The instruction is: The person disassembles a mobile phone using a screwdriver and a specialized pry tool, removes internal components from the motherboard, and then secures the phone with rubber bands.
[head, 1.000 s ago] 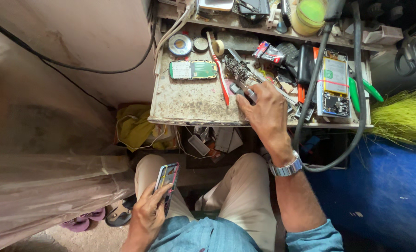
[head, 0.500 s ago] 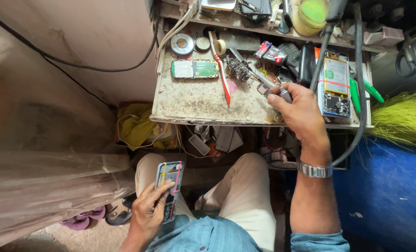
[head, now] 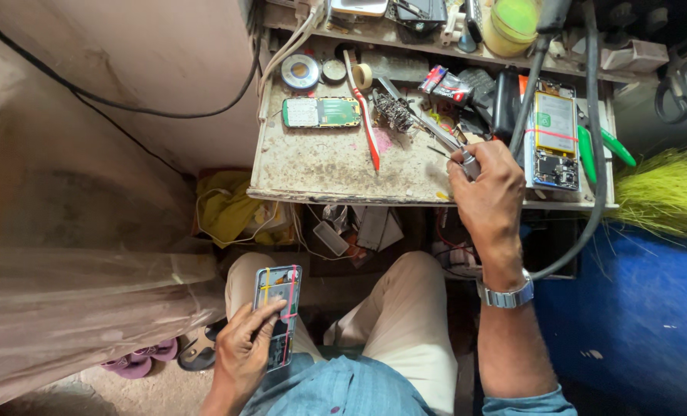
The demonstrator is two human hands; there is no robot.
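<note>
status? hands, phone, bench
Left hand grips opened phone over the lap. Right hand grips metal tool at bench edge. Bench crowded: circuit board, red toothbrush, second open phone, black hose.

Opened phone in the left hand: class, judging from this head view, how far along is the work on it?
Done: the opened phone shows bare insides, back off, bound with coloured bands. In hand: the left hand holds it over the lap while the right hand grips tweezers at the workbench. Left: the tweezers haven't reached the phone; it remains uncovered.
</note>
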